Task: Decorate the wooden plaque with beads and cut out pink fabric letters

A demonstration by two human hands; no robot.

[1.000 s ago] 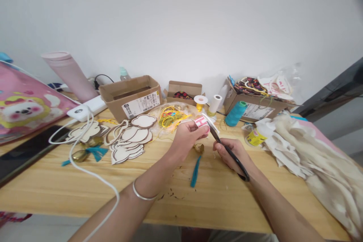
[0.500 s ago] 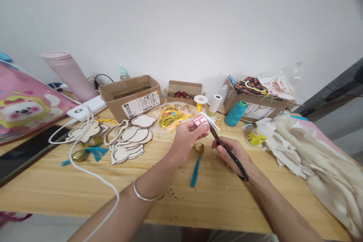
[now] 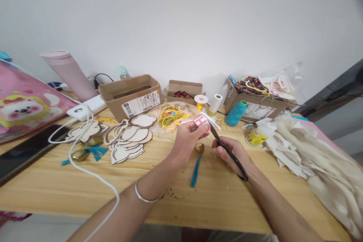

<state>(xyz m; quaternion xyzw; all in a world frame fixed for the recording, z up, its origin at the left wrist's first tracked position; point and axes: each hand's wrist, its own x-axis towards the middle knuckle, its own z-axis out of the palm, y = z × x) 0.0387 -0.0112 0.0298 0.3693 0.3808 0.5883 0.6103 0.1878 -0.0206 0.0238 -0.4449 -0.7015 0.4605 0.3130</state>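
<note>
My left hand is closed, pinching a small pink-and-white piece with white strips sticking out of it, held above the wooden table. My right hand grips black scissors, whose blades point up to the pink piece and meet it. Just below the two hands lie a small brass bell and a teal tassel. A silver bangle circles my left wrist.
Flat wooden cut-outs, a tangle of yellow thread, a teal spool, cardboard boxes, a pink bottle and a white cable lie about. A heap of white fabric fills the right side. A pink bag sits left.
Almost nothing has moved. The scissors' tips have crept slightly up against the pink piece, and both hands have stayed in place.
</note>
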